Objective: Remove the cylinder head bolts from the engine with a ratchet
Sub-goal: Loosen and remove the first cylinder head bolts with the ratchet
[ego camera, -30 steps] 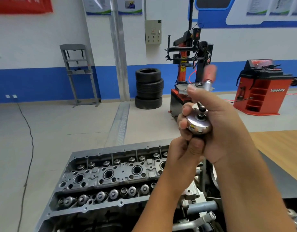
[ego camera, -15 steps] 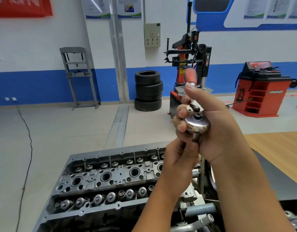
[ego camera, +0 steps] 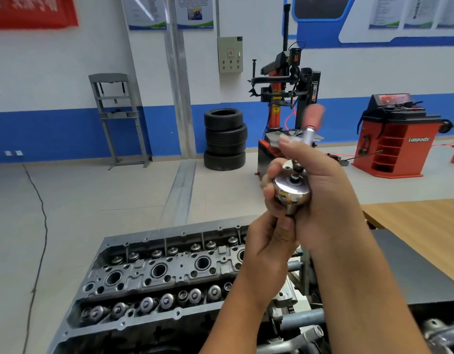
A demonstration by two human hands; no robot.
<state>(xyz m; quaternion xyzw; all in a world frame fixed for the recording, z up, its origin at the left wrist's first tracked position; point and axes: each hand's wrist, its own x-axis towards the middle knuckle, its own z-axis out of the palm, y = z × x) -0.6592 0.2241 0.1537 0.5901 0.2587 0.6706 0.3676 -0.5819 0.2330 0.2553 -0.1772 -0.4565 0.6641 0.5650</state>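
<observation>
chrome ratchet [ego camera: 292, 191] head | right hand [ego camera: 320, 200] fingers wrapped round it | left hand [ego camera: 266, 254] fingers pinching something beneath, possibly a socket

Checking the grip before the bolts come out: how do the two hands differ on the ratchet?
The right hand wraps the ratchet head from behind, fingers curled round it; the left hand sits lower, pinching the stub under the head. The right hand is higher, the left nearer the cylinder head. Both are raised above the engine.
</observation>
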